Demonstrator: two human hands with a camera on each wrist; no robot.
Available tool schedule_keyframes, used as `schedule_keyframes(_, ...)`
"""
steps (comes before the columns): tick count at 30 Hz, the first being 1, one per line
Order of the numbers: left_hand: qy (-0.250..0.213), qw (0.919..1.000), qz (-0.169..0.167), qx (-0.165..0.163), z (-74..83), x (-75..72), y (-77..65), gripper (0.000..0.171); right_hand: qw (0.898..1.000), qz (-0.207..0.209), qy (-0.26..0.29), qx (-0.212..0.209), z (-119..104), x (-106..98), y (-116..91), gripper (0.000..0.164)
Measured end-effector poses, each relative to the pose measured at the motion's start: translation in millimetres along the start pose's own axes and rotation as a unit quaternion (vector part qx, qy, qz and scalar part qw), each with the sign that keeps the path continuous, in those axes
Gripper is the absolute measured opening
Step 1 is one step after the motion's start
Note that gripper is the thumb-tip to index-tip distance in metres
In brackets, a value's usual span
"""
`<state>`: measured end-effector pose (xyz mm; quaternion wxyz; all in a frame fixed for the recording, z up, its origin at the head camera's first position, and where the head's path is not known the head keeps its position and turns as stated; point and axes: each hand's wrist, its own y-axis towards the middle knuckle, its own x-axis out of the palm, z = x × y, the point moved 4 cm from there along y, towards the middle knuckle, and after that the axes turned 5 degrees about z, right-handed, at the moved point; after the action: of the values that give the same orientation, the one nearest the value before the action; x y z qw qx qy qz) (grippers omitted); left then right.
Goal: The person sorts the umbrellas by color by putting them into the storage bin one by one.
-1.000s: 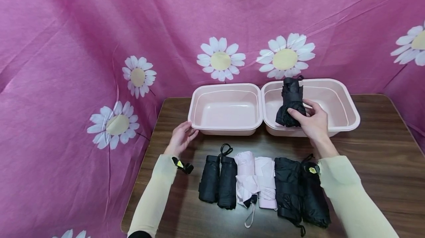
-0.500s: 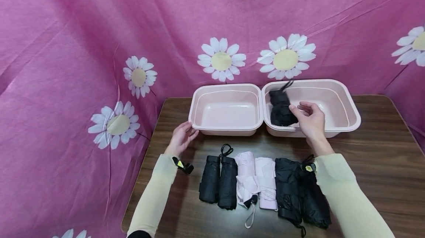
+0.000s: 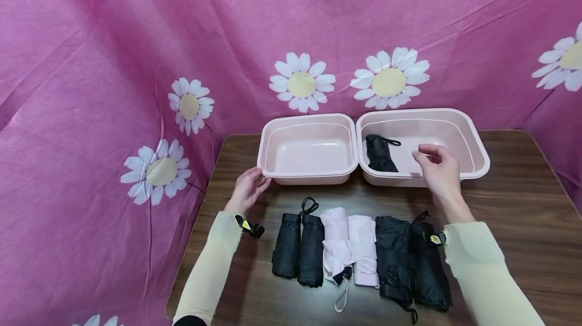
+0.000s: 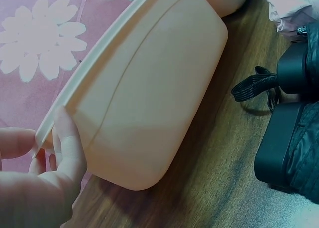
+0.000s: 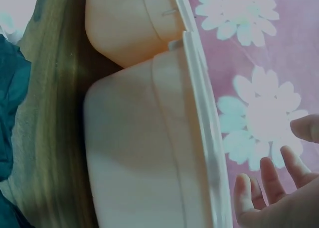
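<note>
Two pale pink plastic basins stand side by side. My left hand [image 3: 247, 189] pinches the front-left corner rim of the left basin [image 3: 311, 180]; in the left wrist view the thumb and fingers [image 4: 70, 143] lie on either side of that rim. A folded black umbrella [image 3: 381, 154] lies in the left end of the right basin [image 3: 479, 164], its strap loop pointing right. My right hand [image 3: 441, 172] hovers over this basin's front rim, fingers loosely bent, holding nothing. In the right wrist view the hand [image 5: 284, 188] shows beyond the rim with fingers spread.
In front of the basins lies a row of folded umbrellas: two slim black ones [image 3: 311, 252], two pale pink ones [image 3: 364, 252], and two larger black ones [image 3: 395, 258] below the right forearm. A pink flowered cloth [image 3: 245, 38] hangs behind the wooden table [image 3: 514, 204].
The right hand has let go of the black umbrella, which dropped into the left end of the right basin. That hand has moved slightly right. The left hand stays at its rim.
</note>
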<state>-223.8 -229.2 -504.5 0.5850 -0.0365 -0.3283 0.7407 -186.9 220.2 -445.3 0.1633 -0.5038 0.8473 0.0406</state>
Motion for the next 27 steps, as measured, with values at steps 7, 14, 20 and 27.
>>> schedule_keyframes(7,-0.001,0.9998,0.017,0.007,-0.2,-1.1,3.5,0.033,0.999,0.010,-0.015,-0.044,-11,-16,-8,0.015)
schedule_keyframes(14,-0.005,0.9993,0.031,0.023,0.3,-0.6,6.1,0.037,0.997,0.006,-0.014,-0.072,-15,-38,-15,0.013)
schedule_keyframes(20,0.002,0.9991,0.031,0.028,2.0,1.1,5.7,0.044,0.997,0.035,0.002,-0.075,-10,-58,-23,0.018)
schedule_keyframes(27,0.003,0.9991,0.033,0.027,2.8,-0.7,6.6,0.048,0.994,0.045,-0.044,-0.092,4,-77,-35,0.018)
